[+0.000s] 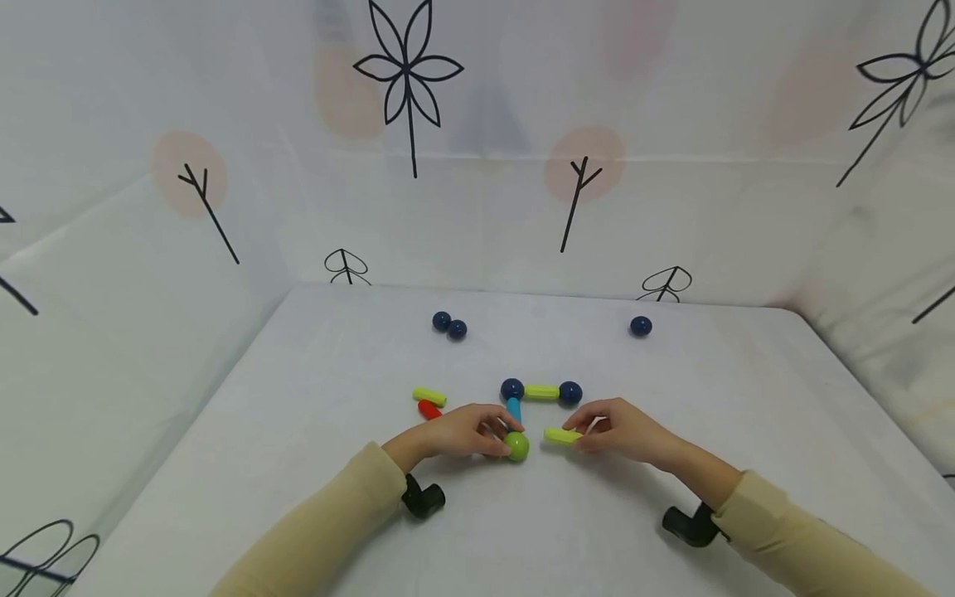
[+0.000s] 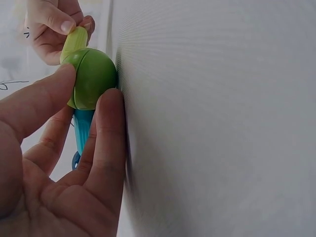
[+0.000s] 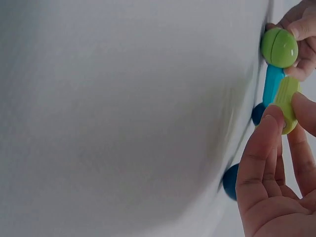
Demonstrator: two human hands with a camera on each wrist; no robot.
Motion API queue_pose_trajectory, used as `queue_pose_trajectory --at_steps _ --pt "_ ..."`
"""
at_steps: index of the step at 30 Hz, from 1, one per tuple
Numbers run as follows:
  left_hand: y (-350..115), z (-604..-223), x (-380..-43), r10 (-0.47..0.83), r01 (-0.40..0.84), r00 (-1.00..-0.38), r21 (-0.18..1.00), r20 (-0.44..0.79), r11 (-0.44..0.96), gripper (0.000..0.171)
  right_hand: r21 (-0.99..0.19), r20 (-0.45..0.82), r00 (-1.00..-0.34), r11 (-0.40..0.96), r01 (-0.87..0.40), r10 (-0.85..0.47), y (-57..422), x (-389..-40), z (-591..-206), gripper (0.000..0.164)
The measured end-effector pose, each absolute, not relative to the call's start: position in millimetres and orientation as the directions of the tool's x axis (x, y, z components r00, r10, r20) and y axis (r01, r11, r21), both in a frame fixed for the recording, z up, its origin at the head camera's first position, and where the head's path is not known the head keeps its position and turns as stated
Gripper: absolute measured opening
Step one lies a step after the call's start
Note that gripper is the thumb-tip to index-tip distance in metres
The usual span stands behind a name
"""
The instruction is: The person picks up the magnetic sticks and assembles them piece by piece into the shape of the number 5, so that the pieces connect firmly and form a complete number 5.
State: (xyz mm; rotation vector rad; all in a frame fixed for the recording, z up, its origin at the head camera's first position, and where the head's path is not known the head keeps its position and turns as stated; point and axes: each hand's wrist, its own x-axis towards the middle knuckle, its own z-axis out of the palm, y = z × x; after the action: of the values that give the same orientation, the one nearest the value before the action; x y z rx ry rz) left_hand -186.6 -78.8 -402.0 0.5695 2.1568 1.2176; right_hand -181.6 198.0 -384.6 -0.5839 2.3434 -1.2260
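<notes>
My left hand (image 1: pixel 470 429) grips a green ball (image 1: pixel 517 448) between thumb and fingers, low over the white table. A light-blue rod (image 1: pixel 514 409) runs from the ball back to a dark blue ball (image 1: pixel 511 389). From there a yellow-green rod (image 1: pixel 541 391) leads right to another dark blue ball (image 1: pixel 570 393). Between thumb and fingertips my right hand (image 1: pixel 625 429) pinches a loose yellow-green rod (image 1: pixel 561 436), its free end pointing left at the green ball. In the head view a gap separates that rod from the ball.
Left of the joined pieces lie another yellow-green rod (image 1: pixel 429 396) and a red rod (image 1: pixel 429 409), partly hidden by my left hand. Two dark blue balls (image 1: pixel 457 330) sit together at the back, and a single one (image 1: pixel 641 326) at back right. A patterned cloth (image 1: pixel 477 224) hangs behind.
</notes>
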Motion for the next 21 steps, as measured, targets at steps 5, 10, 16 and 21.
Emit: queue_pose_trajectory --at_steps 5,10,16,21 --pt "-79 -401 -186 0.614 0.077 -0.736 0.867 -0.284 0.492 0.029 -0.846 -0.171 -0.802 0.502 -0.178 -0.572 192 -181 -386 0.023" --pt "-79 -402 -187 0.618 0.086 -0.735 0.866 -0.278 0.492 0.029 -0.847 -0.174 -0.793 0.500 -0.182 -0.584 187 -179 -389 0.022" --pt "-79 -403 -187 0.621 0.094 -0.735 0.865 -0.274 0.493 0.029 -0.838 -0.180 -0.787 0.511 -0.192 -0.590 183 -178 -390 0.021" --pt "-78 -402 -186 0.626 0.104 -0.732 0.864 -0.269 0.493 0.029 -0.829 -0.186 -0.789 0.524 -0.195 -0.586 181 -178 -391 0.021"
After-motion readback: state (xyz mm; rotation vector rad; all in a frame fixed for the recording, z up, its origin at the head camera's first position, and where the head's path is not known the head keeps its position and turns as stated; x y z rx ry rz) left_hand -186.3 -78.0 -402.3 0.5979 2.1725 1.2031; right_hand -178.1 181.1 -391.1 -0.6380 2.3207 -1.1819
